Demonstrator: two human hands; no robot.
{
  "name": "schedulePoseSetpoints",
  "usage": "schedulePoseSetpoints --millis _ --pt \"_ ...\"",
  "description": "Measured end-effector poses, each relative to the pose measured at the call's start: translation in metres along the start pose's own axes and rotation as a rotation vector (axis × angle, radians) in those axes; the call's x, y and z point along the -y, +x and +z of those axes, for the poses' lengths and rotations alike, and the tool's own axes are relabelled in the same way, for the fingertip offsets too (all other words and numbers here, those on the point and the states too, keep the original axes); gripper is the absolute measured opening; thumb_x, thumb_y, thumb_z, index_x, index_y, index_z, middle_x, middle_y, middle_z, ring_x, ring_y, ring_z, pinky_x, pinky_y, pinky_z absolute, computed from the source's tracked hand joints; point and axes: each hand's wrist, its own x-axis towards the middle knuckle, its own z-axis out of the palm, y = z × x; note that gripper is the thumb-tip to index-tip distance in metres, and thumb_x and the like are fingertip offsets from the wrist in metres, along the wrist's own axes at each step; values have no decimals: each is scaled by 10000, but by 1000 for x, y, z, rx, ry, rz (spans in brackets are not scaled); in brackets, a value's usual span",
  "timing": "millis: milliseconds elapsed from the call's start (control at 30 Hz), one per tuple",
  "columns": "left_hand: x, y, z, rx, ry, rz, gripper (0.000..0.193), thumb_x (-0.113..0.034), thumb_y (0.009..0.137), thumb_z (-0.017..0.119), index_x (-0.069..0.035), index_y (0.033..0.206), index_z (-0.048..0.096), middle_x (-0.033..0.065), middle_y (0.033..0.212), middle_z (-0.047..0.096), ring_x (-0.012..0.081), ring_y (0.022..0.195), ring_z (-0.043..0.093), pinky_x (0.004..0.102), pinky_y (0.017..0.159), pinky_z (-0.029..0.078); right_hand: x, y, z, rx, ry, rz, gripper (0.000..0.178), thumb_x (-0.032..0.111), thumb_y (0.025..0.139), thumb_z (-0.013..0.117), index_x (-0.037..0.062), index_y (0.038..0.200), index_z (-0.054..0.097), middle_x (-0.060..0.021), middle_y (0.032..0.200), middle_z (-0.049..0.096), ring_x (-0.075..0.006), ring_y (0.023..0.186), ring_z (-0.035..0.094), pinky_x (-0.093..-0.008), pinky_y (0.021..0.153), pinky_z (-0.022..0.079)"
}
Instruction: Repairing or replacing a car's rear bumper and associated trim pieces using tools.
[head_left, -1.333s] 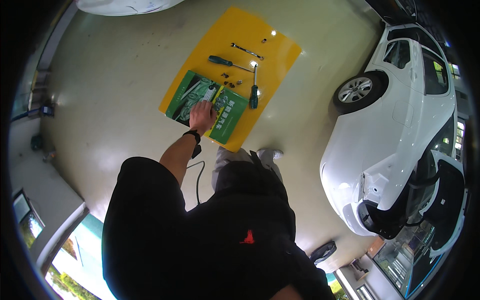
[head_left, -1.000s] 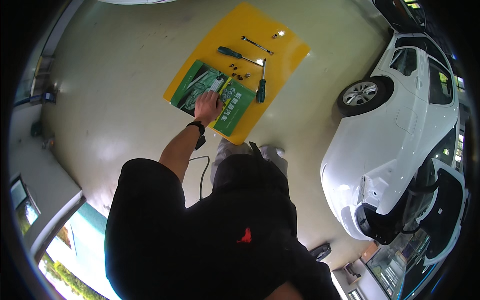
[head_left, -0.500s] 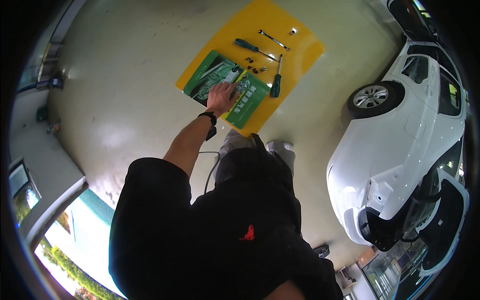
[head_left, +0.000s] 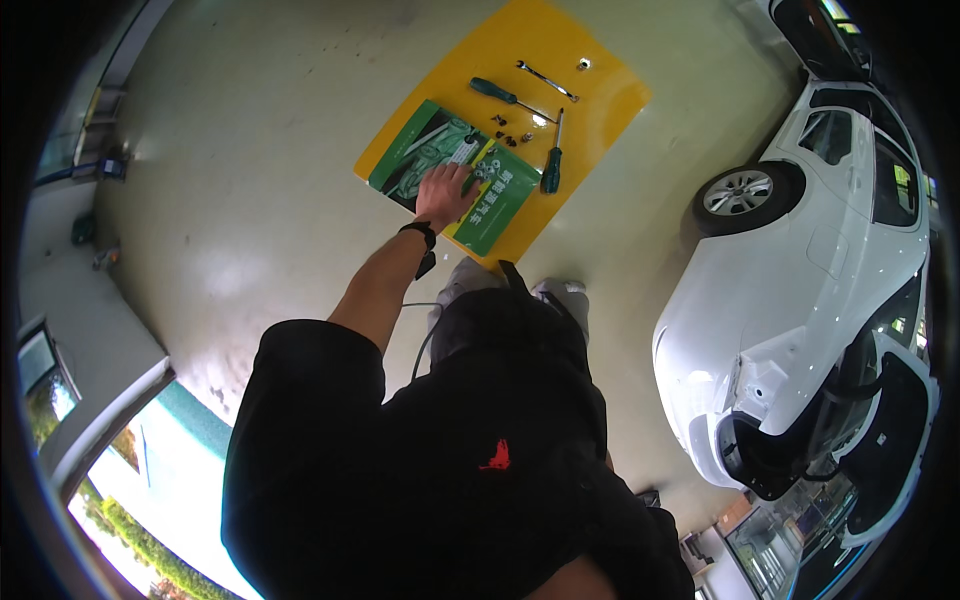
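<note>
My left hand (head_left: 446,194) lies on the cover of a green book (head_left: 492,220), its fingers stretched out over the middle of the cover. The book lies at a slant on a yellow tabletop (head_left: 610,92), near the edge closest to me. Just beyond its right end is a screwdriver (head_left: 551,172) with a dark green handle. A second screwdriver (head_left: 492,89) lies farther off, above the book. Between these tools are several small dark fasteners (head_left: 506,138). My right hand is outside the picture; a little skin of that arm shows at the lower edge.
A wrench (head_left: 547,81) and a small metal socket (head_left: 584,65) lie toward the table's far side. To the right stands a white car (head_left: 770,290), a dark-lined panel of it raised. A thin cable (head_left: 425,345) hangs by my left leg.
My left hand stays on the book in nearly the same place. The whole picture has shifted very slightly; the tools have not moved on the table.
</note>
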Motion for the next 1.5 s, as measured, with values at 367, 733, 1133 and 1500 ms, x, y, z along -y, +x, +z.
schedulePoseSetpoints --millis 367,733,1133,1500 --pt "1 -2 5 10 -3 -14 249 -260 779 597 -86 955 569 78 867 565 257 850 547 393 760 430 -1 6 -1 25 -24 3 381 302 873 534 90 1190 514 -73 1020 598 -173 938 557 -315 841 433" --pt "-4 9 -7 9 -12 -6 298 -321 771 625 -77 936 586 98 852 587 278 836 560 391 769 432 9 26 30 83 13 -68 405 307 876 534 91 1217 504 -68 1054 602 -169 975 555 -317 871 428" --pt "-3 -3 17 34 57 93 222 -248 843 586 -46 933 562 114 885 593 316 821 567 425 703 448 41 93 88 -54 371 -345 430 314 880 534 92 1246 494 -64 1091 606 -166 1014 553 -320 903 422" --pt "20 -1 23 191 145 47 265 -264 888 506 -21 995 512 162 943 561 363 867 545 473 712 436 -4 87 175 -110 641 -301 417 306 869 530 96 1229 507 -75 1111 604 -190 1036 553 -340 906 423"
